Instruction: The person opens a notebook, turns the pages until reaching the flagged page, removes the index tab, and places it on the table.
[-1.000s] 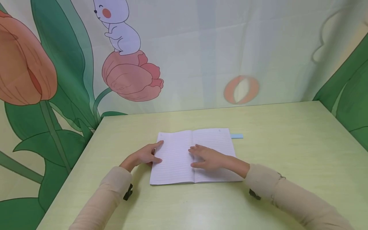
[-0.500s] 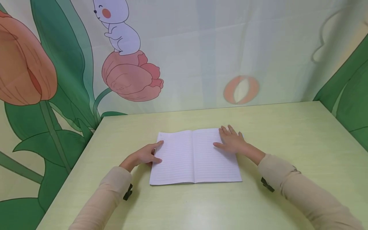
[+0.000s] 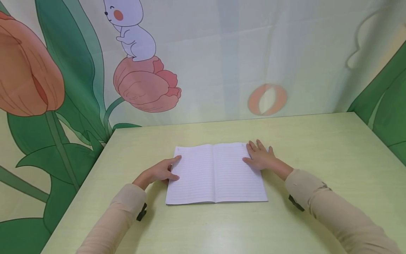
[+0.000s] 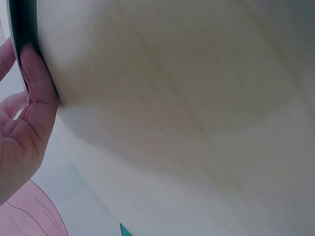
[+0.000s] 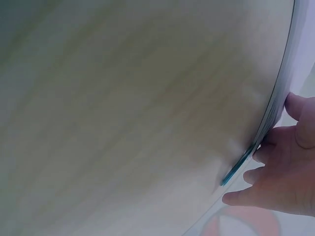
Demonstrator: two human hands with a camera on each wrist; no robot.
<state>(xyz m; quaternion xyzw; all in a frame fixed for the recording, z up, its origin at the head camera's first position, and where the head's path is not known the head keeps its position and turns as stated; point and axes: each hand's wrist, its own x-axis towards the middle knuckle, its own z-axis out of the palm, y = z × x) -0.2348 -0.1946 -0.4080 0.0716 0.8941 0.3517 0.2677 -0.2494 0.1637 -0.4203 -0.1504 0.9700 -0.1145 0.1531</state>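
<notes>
A lined notebook (image 3: 198, 180) lies spread out on the table, its bare ruled pages facing up. My left hand (image 3: 161, 170) holds its left edge: thumb and forefinger lie on the page, and in the left wrist view other fingers (image 4: 39, 73) tuck under the dark cover. At the upper right corner my right hand (image 3: 260, 157) rests on the page with spread fingers, some reaching past the edge. A thin blue strip (image 5: 236, 169) pokes out of the notebook beside those fingers in the right wrist view; in the head view the hand hides it.
The pale wooden table (image 3: 219, 229) surrounds the notebook. Behind it hangs a curtain (image 3: 215, 63) printed with tulips and a white animal. Dark wrist straps (image 3: 141, 212) show under the beige sleeves (image 3: 336, 208).
My right hand has moved from the middle fold out to the right page's upper corner, covering the blue strip in the head view. The left hand stays at the left edge.
</notes>
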